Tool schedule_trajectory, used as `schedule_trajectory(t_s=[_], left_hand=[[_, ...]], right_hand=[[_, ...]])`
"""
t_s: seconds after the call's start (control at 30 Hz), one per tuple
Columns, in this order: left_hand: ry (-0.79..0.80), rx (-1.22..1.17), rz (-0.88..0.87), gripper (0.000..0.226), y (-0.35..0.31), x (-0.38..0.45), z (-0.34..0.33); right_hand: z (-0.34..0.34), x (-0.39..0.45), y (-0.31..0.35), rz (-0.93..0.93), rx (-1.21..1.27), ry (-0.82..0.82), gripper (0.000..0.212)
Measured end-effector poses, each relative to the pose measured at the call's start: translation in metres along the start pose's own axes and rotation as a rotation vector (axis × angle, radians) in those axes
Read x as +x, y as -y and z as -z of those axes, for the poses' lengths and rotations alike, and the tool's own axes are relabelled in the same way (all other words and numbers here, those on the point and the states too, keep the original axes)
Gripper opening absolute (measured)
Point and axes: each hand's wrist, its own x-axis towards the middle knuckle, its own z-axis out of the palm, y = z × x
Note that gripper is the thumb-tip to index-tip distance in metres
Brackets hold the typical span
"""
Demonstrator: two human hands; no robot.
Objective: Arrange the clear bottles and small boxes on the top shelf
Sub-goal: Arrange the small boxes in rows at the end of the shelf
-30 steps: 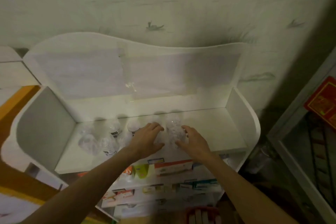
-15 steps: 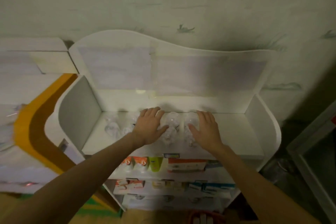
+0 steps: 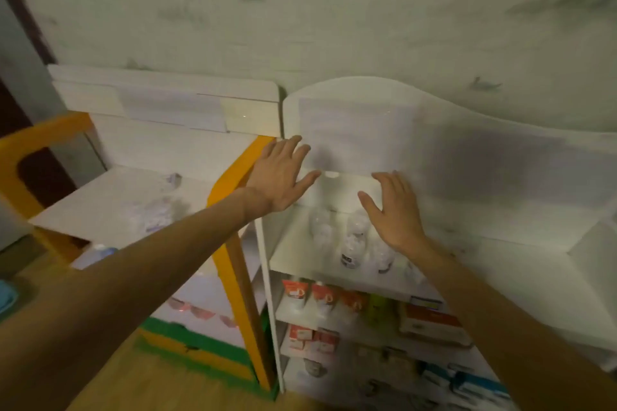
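Both hands are hovering with fingers spread and holding nothing: the left hand (image 3: 278,175) is sitting at centre frame over the left end wall of the white shelf unit, while the right hand (image 3: 394,210) is hanging just right of it, above the top shelf (image 3: 297,253). The grip of each is fully open, and neither is touching a bottle as far as the view shows. The clear bottles (image 3: 354,243) are standing in a tight cluster near the left end of the top shelf, just below and between the two hands, one showing a dark label low on its side; how many there are is hard to count through the blur. That grouping is looking largely settled, so the bottle part of the job is probably near done. No small boxes are showing on the top shelf, and the long stretch toward the right of the frame is lying bare, so placing them is likely what is left. Red and orange boxes (image 3: 310,297) are crowding the lower shelves at lower centre, a likely source. To the left, a second white surface with an orange frame (image 3: 233,173) is carrying something clear and crinkled (image 3: 157,213), too blurred to name. The raised back panel (image 3: 434,130) and end walls are hemming in the reach, and the packed bottles are looking easy to topple.
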Motion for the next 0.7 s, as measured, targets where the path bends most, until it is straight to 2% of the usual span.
schedule_trajectory(t_s=[0.2, 0.33, 0.43, 0.57, 0.7], left_hand=[[0.035, -0.048, 0.174, 0.068, 0.128, -0.076, 0.017], [0.113, -0.071, 0.333, 0.068, 0.202, -0.135, 0.010], [0.215, 0.003, 0.356, 0.080, 0.254, -0.185, 0.004], [0.372, 0.068, 0.467, 0.083, 0.312, -0.236, -0.001], [0.436, 0.033, 0.575, 0.090, 0.354, -0.259, -0.011]], right_hand=[[-0.049, 0.027, 0.140, 0.108, 0.160, -0.033, 0.045], [-0.104, 0.027, 0.215, 0.277, 0.269, -0.021, 0.036], [-0.145, 0.018, 0.265, 0.390, 0.262, -0.002, 0.037], [-0.196, -0.003, 0.317, 0.579, 0.037, 0.211, 0.054], [-0.240, -0.008, 0.347, 0.543, -0.076, 0.443, 0.069]])
